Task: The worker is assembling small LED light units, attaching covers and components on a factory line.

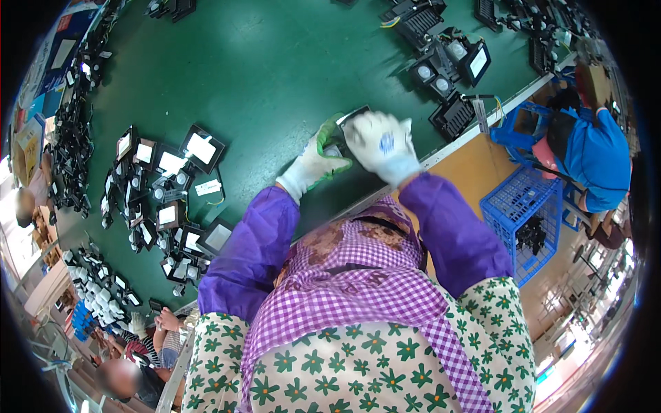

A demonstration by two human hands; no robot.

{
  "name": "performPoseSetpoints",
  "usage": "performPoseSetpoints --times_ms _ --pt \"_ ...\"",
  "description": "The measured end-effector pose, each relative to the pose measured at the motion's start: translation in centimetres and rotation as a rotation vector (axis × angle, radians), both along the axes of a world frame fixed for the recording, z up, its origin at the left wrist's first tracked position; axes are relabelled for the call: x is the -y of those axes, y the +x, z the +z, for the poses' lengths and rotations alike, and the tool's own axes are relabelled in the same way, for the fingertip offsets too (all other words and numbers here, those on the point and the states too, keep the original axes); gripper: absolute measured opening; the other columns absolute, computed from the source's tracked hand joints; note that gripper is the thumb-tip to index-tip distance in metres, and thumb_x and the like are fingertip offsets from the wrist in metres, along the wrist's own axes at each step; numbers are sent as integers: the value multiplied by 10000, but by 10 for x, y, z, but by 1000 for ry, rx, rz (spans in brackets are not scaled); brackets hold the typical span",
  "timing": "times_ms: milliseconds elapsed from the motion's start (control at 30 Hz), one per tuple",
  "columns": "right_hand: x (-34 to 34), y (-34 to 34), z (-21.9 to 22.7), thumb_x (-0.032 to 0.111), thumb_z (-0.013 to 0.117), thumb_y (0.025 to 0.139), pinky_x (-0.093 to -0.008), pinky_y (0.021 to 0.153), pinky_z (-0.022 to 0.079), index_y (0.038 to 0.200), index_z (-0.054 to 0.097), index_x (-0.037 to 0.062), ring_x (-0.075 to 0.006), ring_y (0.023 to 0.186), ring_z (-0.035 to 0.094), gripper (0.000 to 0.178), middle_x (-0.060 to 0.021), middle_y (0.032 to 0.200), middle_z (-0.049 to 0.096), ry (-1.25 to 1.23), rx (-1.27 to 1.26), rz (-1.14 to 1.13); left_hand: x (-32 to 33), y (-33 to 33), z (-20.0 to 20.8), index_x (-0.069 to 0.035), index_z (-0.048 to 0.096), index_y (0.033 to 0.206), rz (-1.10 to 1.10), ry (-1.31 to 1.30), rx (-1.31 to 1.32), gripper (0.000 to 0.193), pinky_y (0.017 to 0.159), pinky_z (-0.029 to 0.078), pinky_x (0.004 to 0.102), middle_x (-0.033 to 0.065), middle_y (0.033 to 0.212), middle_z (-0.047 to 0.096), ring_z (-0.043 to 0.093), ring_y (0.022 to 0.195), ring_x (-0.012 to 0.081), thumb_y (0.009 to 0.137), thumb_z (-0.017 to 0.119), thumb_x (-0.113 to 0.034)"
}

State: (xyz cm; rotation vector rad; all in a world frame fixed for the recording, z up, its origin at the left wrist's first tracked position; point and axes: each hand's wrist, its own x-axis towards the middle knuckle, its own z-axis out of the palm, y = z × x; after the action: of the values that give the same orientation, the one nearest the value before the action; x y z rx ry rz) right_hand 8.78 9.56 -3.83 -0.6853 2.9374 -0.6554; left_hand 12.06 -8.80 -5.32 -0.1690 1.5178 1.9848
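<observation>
My left hand (311,165), in a white glove with green-coated fingers, is closed around a small black floodlight (357,114) near the table's front edge. Only part of its dark frame and pale face shows, along with a rounded sensor part between the hands. Lying over the lamp's face, my right hand (383,143) in a white glove has its fingers curled in. Whether those fingers pinch something is hidden. Left of my hands, several sensor floodlights (201,149) lie in a loose pile, many face up with white panels.
More black floodlights (451,62) with wires lie at the table's far right, and a dense row (69,151) lines its left side. A blue crate (523,213) holds black parts below the right edge. A person in blue (596,162) sits at right; other people are at left.
</observation>
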Motion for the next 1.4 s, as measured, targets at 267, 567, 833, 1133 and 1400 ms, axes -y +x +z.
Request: performPoseSetpoints --times_ms 267,567,833,1133,1400 --pt "-4 -19 11 284 634 883 -465 774 510 888 623 88 -359 879 647 197 -132 874 662 -9 139 -48 9 -7 22 -174 326 1530 158 4 149 908 491 432 220 21 977 669 556 638 66 756 746 48" --pt "-37 22 47 240 671 869 -440 695 479 879 615 12 -391 734 604 236 -185 801 629 -291 469 -330 20 -8 17 -142 340 1517 80 -68 138 872 487 442 226 50 1019 681 580 656 75 773 767 10" --pt "-19 18 41 328 651 853 -462 771 492 968 629 45 -402 887 650 306 -179 927 684 -269 600 -376 18 -6 20 -140 334 1514 48 -113 135 793 463 424 213 29 969 652 546 609 58 835 712 14" --pt "-60 18 23 317 665 860 -419 705 487 969 633 -16 -369 794 660 352 -227 854 680 -467 441 -828 -28 75 57 -63 285 1535 -16 -220 208 788 796 573 316 164 1207 621 645 1049 266 891 725 -172" --pt "-61 17 17 231 680 892 -325 667 475 986 648 -24 -172 722 602 273 -114 824 684 -653 497 -914 5 -38 42 -21 260 1533 34 -1039 -210 1075 1107 394 445 316 1422 437 448 1328 440 687 855 -315"
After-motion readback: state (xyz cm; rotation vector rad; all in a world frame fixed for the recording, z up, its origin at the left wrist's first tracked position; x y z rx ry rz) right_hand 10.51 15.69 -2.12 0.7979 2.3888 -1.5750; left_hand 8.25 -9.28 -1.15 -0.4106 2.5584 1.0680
